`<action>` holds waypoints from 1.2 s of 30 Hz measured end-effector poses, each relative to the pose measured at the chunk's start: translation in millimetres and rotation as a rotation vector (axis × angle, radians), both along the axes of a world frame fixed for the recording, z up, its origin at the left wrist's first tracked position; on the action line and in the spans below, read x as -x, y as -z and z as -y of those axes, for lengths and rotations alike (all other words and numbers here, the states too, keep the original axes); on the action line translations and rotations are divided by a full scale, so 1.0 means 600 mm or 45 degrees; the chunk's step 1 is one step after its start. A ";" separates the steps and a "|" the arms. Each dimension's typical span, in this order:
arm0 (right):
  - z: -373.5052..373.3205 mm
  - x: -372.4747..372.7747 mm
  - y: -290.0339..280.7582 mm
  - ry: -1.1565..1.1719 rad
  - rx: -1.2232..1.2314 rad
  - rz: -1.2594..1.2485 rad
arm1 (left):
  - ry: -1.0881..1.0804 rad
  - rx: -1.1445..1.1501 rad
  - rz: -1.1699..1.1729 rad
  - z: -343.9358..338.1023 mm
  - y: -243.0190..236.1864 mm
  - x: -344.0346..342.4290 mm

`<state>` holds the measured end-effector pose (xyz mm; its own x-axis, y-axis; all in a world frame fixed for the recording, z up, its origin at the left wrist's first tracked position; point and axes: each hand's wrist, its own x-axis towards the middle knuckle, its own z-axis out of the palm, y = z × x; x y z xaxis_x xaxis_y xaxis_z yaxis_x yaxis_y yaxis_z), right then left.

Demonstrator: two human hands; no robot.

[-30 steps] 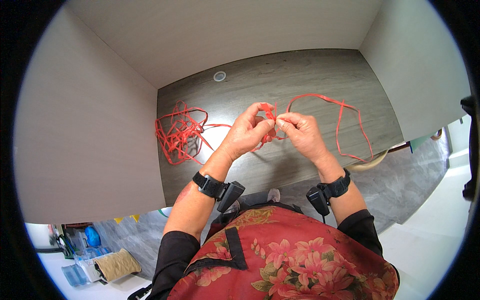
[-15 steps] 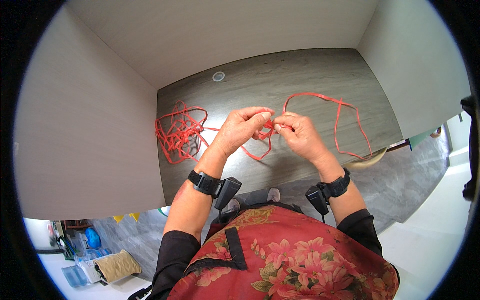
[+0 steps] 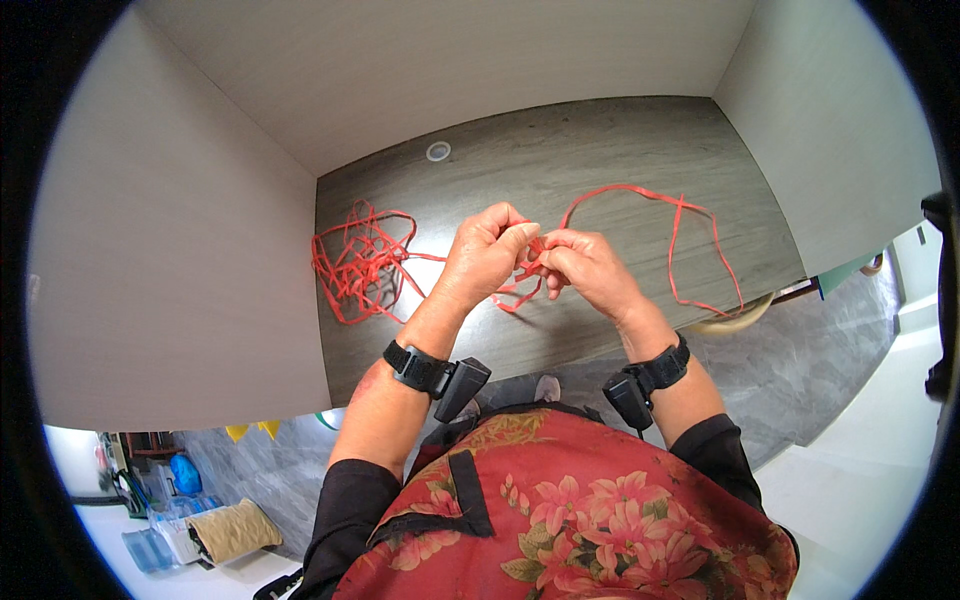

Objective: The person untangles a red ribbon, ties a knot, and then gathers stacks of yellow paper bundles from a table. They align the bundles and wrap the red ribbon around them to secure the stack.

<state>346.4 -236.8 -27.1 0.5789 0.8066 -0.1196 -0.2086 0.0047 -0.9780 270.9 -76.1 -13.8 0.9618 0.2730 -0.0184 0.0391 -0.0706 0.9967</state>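
A long red ribbon-like cord (image 3: 628,188) runs across the grey wooden desk. Its middle part is bunched between my hands. My left hand (image 3: 484,252) pinches the cord with thumb and forefinger. Fingertips nearly touching it, my right hand (image 3: 590,268) pinches the same bunched part from the other side. A small red loop (image 3: 515,305) hangs just below the fingers. The exact shape of the cord at the fingertips is partly hidden. From my right hand, one length arcs out to the right and bends back towards the desk's front edge.
A tangled heap of the red cord (image 3: 362,265) lies at the desk's left. Behind it is a round cable hole (image 3: 438,151) in the desk (image 3: 500,150). Pale panels (image 3: 190,230) enclose the left, back and right. A brown cushion-like package (image 3: 235,530) is at the lower left.
My hands have come closer together, the right one moving left. The loop under my fingers has become smaller and drawn upward. The heap on the left has hardly shifted.
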 end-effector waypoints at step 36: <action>0.017 0.020 -0.032 0.391 -0.065 0.958 | -0.032 -0.060 0.048 -0.043 -0.031 0.031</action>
<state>334.3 -247.1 -8.2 0.6859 0.5924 0.4225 0.5224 0.0034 -0.8527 252.2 -50.4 4.9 0.9545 0.2967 0.0312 0.0040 -0.1172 0.9931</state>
